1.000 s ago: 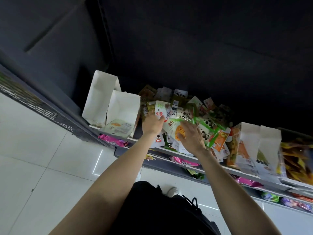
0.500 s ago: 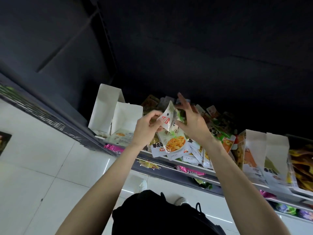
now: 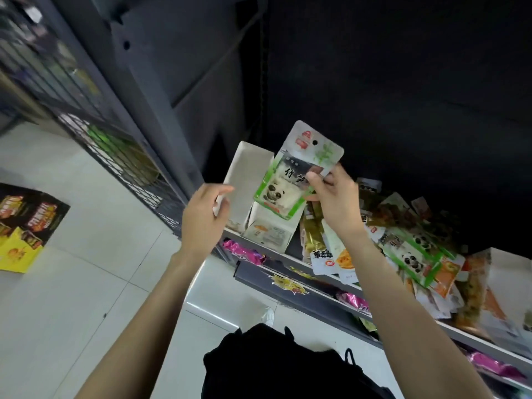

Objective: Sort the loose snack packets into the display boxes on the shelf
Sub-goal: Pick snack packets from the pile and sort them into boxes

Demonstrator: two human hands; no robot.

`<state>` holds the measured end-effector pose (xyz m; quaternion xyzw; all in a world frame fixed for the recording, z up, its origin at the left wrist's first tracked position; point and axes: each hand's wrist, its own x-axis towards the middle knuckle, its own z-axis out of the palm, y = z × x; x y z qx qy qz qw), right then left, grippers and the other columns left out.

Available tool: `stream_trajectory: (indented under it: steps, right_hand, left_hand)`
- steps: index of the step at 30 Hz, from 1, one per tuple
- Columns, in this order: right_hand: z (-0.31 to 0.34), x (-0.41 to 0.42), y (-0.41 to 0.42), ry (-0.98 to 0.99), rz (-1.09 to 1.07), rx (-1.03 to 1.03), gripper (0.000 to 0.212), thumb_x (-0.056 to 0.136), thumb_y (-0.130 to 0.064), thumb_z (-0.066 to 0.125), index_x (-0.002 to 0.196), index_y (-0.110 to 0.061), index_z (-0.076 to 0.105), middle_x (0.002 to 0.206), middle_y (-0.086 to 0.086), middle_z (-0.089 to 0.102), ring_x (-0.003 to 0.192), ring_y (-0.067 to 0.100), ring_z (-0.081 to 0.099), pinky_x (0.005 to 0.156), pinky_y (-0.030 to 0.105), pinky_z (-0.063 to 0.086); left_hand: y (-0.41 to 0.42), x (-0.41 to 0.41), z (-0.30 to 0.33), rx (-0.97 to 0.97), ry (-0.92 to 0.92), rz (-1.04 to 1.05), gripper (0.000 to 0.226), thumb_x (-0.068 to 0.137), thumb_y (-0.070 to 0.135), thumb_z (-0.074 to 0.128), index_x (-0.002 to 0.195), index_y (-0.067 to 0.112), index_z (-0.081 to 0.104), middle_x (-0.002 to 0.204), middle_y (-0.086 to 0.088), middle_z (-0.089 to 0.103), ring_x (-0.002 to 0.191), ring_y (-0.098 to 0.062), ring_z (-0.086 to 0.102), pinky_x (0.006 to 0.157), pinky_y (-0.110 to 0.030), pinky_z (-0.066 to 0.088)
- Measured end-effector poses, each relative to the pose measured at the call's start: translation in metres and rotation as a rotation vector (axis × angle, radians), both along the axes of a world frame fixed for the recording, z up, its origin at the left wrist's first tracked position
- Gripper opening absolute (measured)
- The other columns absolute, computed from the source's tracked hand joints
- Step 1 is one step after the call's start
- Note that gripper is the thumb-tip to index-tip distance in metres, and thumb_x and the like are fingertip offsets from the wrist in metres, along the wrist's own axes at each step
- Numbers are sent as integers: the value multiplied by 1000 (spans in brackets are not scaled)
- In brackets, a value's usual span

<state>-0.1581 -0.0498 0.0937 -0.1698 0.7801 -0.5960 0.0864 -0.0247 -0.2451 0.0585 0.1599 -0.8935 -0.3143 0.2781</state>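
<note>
Your right hand [image 3: 335, 203] pinches the panda packet [image 3: 290, 180] by its right edge, above the box [image 3: 244, 168] at 12 o'clock; your left hand [image 3: 201, 217] hangs relaxed, holding nothing. It looks light, floppy and slick, so pinch the sealed edge.

A single wide-angle view is taken from the head, directed forward and steeply down along both forearms. The shelf [image 3: 290, 256] is seen close, the floor [image 3: 86, 283] farther below.
</note>
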Motion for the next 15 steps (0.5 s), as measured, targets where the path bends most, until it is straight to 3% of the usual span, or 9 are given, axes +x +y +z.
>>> stream_trajectory:
  steps: [3,6,9,10,12,15]
  right_hand:
    - [-5,11,-33,-169,-42,-133,13,94,-10,56,105,-16,54,94,-1,66,83,9,69,76,31,58]
    - [-21,18,-65,-204,-106,-164,14,95,-9,55,107,-15,54,94,1,66,84,10,69,76,28,58]
    - [-37,23,-95,-67,-141,14,15,96,-13,53,109,-6,57,91,1,67,77,6,65,70,17,55]
    - [-43,24,-101,-9,-124,97,16,97,-14,51,107,-2,56,88,4,68,73,9,65,66,20,54]
    - [-58,27,-114,88,-50,250,20,98,-17,49,103,1,55,85,12,69,71,25,65,63,38,53]
    - [-80,30,-119,211,89,402,20,98,-15,49,104,2,59,71,16,66,57,29,58,50,33,41]
  left_hand:
    - [-22,11,-40,-182,-197,-34,31,79,-1,65,107,12,67,103,-5,64,88,-26,61,67,-35,55]
    - [-35,11,-61,-235,-306,-81,28,82,7,66,108,16,67,107,-1,65,84,-23,66,61,-37,58]
    - [-44,3,-74,-231,-408,-94,23,86,15,66,109,16,67,111,0,64,91,-24,64,63,-39,57]
    - [-44,0,-77,-234,-446,-92,21,86,16,66,107,15,67,110,-1,63,93,-25,63,64,-40,57]
    - [-46,-2,-81,-228,-460,-89,14,85,13,67,98,13,68,101,-3,64,91,-27,61,59,-39,54]
    - [-49,-2,-90,-206,-404,-90,9,79,5,71,83,13,68,85,-3,65,78,-27,62,50,-34,50]
